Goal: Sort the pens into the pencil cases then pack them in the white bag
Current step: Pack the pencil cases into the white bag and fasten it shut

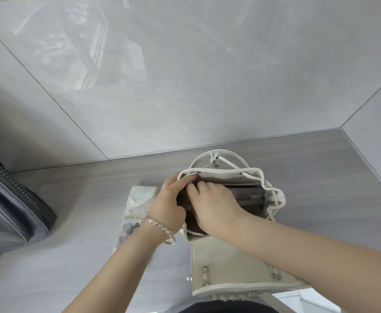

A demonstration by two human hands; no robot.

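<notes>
1. The white bag [237,267] stands on the grey table [76,222] at about 5 o'clock in the view, its mouth open upward toward the camera and its flap folded down toward the person at 6 o'clock.
2. A grey pencil case [248,196] lies inside the bag's mouth, its long axis running roughly from 9 to 3 o'clock; its ends are hidden by the hands and the bag wall.
3. A second, pale printed pencil case [137,204] lies flat on the table just beside the bag at its 9 o'clock side, long axis running from 1 to 7 o'clock, snap flap at the far end.
4. The left hand [169,206] reaches in from 7 o'clock, fingers curled over the bag's left rim, gripping it; a chain bracelet [157,229] circles the wrist.
5. The right hand [214,206] comes from 4 o'clock, palm down, fingers narrowly bent onto the grey case inside the bag; whether it grips or only presses cannot be told.
6. A dark zipped bag [11,211] sits at 9 o'clock, well apart.
</notes>
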